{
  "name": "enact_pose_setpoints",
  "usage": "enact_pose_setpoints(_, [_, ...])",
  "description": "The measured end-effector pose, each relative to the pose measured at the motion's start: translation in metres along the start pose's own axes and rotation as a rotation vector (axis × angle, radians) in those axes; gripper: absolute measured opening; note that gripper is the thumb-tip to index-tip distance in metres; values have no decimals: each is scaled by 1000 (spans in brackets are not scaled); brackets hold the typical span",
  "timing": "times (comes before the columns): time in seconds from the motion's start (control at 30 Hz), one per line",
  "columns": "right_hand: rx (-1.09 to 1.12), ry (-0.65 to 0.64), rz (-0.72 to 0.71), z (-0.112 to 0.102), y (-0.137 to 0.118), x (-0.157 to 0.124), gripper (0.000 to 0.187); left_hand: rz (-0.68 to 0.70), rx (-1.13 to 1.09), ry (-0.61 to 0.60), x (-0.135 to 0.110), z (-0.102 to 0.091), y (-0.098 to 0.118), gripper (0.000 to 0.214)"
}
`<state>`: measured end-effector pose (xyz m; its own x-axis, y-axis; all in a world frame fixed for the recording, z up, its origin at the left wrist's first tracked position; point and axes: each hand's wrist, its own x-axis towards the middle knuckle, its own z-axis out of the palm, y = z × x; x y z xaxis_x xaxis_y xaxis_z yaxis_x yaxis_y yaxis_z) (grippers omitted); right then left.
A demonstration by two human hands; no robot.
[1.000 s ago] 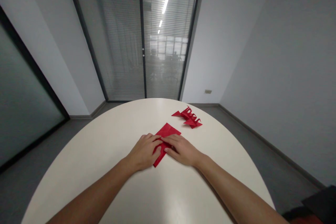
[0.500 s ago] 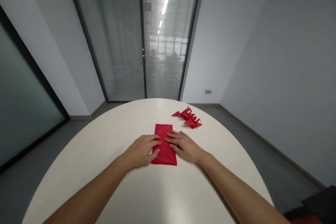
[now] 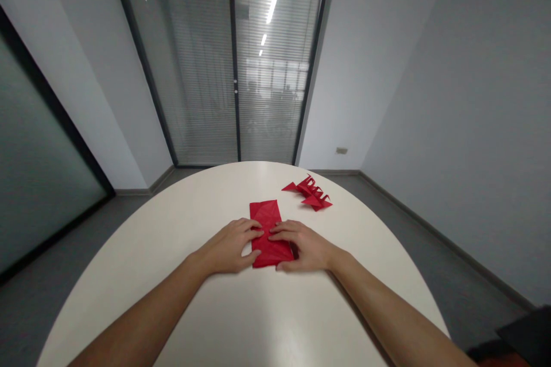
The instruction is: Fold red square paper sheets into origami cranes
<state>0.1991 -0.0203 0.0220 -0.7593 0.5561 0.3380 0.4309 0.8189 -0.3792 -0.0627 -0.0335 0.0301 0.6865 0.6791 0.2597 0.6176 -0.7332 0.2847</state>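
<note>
Both hands (image 3: 238, 245) (image 3: 306, 245) rest on the creased red paper (image 3: 266, 215)

Fingers (image 3: 287, 235) hide parts of the red paper (image 3: 264, 212) beneath; beyond them, folded red shapes (image 3: 315, 200) are too small to count.

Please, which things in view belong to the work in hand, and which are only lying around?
In use:
red paper, touched by left hand and right hand
white table, under the paper

Apparently just lying there:
folded red shapes, farther off, to the right, untouched
dark object, lower right corner, cut off, unclear
</note>
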Motion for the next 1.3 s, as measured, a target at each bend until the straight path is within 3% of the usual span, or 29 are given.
enact_pose_setpoints(0.3, [-15,-32,16,-4,-10,3,17,14,-13,-19,-6,-4,-5,37])
enact_pose_setpoints(0.43, [-79,-19,85,-3,-9,3,22,-33,-32,-19,-7,-2,-11,47])
enact_pose_setpoints(0.77, [-75,9,100,-3,-9,1,38,-163,-220,58,0,7,-20,25])
enact_pose_setpoints(0.97, [-135,-24,235,1,-7,4,29,-262,-249,96,1,6,-18,25])
enact_pose_setpoints(1.17, [-5,103,390,5,-1,4,25,-364,-395,179,5,14,-17,27])
enact_pose_setpoints(1.3, [140,185,419,11,6,3,35,-438,-444,237,8,19,-15,33])
